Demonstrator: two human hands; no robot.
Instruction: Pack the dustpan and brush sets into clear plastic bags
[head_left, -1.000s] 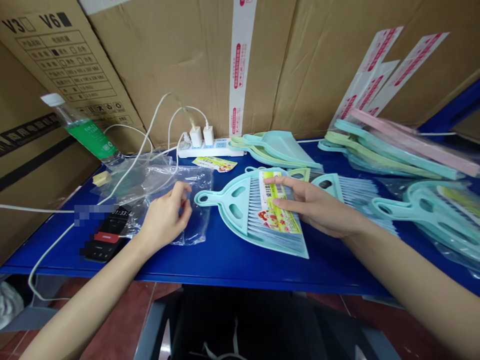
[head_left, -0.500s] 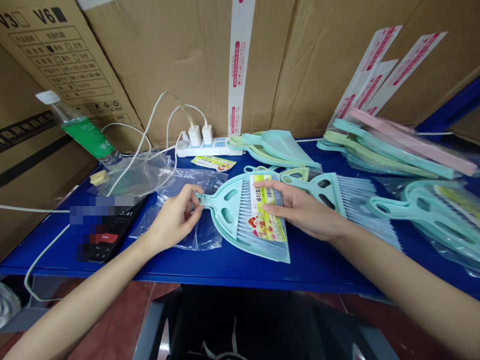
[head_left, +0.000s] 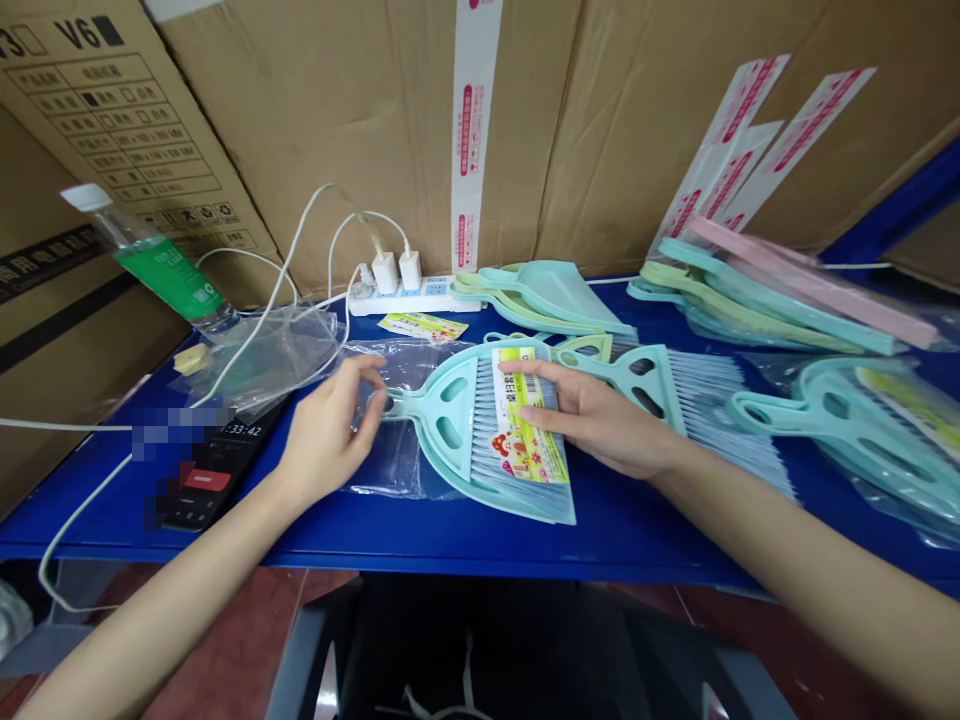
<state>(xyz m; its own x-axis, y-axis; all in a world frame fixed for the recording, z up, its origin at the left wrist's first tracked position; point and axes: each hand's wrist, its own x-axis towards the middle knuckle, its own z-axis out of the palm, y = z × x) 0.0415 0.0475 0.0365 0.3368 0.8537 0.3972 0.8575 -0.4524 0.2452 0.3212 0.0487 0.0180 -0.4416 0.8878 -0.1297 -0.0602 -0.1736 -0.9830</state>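
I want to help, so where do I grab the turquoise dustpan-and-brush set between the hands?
Probably by the slim handle, coming from the left. The turquoise dustpan-and-brush set lies with that handle, its narrowest part, pointing left, though the left hand is by its tip. The other end spreads wide, with the right hand over its label card.

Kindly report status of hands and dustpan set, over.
Left hand at handle end, grip open. Right hand on label card over bristles. Dustpan set on blue table, clear bag at its handle. Another brush just behind right hand.
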